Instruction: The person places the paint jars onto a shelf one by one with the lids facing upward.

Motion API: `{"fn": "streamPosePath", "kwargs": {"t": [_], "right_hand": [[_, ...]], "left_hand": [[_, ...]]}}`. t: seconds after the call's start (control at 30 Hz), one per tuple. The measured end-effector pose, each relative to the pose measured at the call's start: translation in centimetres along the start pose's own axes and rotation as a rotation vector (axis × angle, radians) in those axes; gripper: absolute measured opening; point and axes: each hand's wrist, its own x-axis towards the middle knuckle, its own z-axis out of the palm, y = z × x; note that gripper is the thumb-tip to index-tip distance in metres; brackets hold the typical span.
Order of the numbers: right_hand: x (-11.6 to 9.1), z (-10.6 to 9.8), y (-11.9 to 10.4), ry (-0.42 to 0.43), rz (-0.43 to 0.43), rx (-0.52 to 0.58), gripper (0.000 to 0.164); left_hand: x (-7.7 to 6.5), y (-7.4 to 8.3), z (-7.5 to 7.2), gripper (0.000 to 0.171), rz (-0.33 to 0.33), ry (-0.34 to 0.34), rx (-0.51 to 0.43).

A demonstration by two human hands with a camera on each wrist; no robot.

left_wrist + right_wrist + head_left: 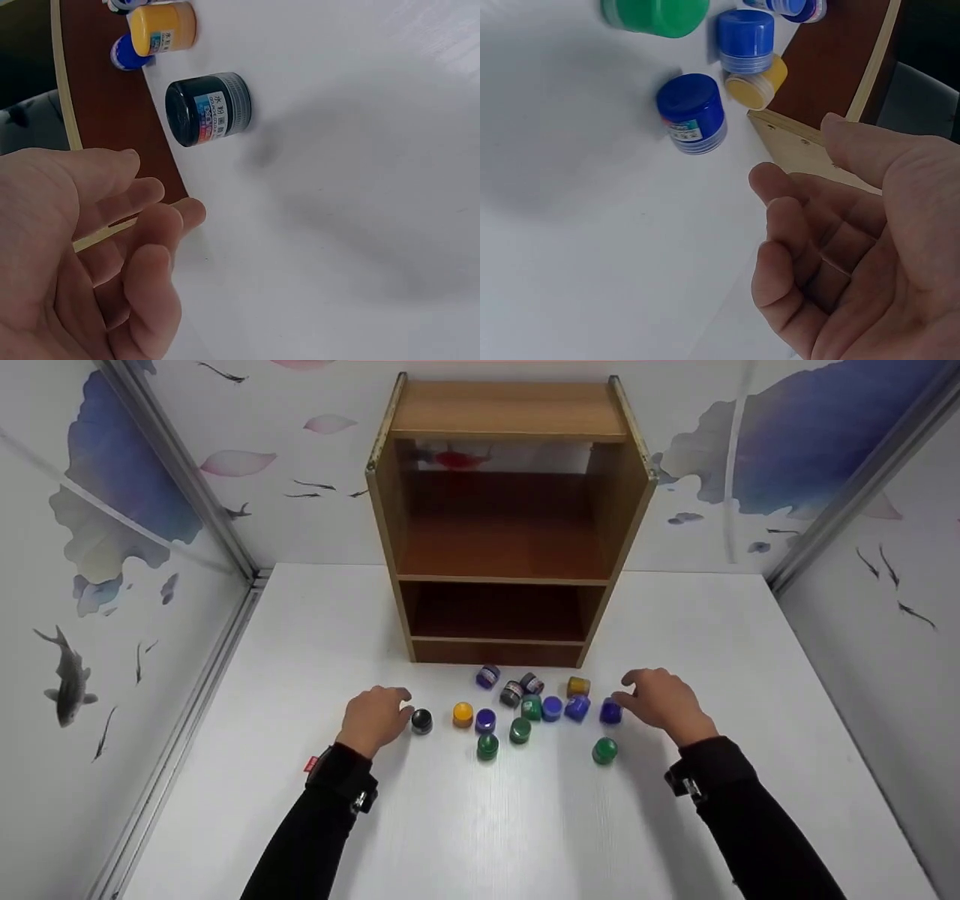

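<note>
My left hand (375, 718) hovers at the left of a group of small paint jars, its fingers loosely curled with nothing in them. Nearest to it stands a black paint jar (208, 109), apart from the fingertips in the left wrist view. On the other side, my right hand (664, 703) is held beside a dark blue paint jar (693, 112); a gap shows between them, and the loosely bent fingers hold nothing. Between the hands are a yellow jar (463, 715), a purple jar (485, 721), a green jar (487, 747) and several others, some lying on their sides.
A wooden shelf unit (502, 570) with two compartments stands behind the jars at the back of the white table (480, 840). Another green jar (604, 751) is set nearer the front, on the right. Patterned wall panels (877, 585) enclose the table's back and sides.
</note>
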Motion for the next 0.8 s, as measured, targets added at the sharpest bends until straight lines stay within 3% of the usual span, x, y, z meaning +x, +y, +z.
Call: {"fn": "streamPosePath", "kwargs": {"t": [0.27,0.57,0.8], "right_hand": [[2.1,-1.4,-1.7,0.053,-0.001,0.006,0.044],[4.0,-2.8,-3.1,0.076,0.021,0.019,0.048],[5.5,-3.6,-4.2,0.164,0.042,0.078,0.049]], "left_hand": [[0.3,1.0,-0.1,0.031,-0.007,-0.036,0.024],[0.3,1.1,0.0,0.031,-0.003,-0.033,0.029],[0.5,1.2,0.2,0.031,-0.015,-0.067,0.016]]}}
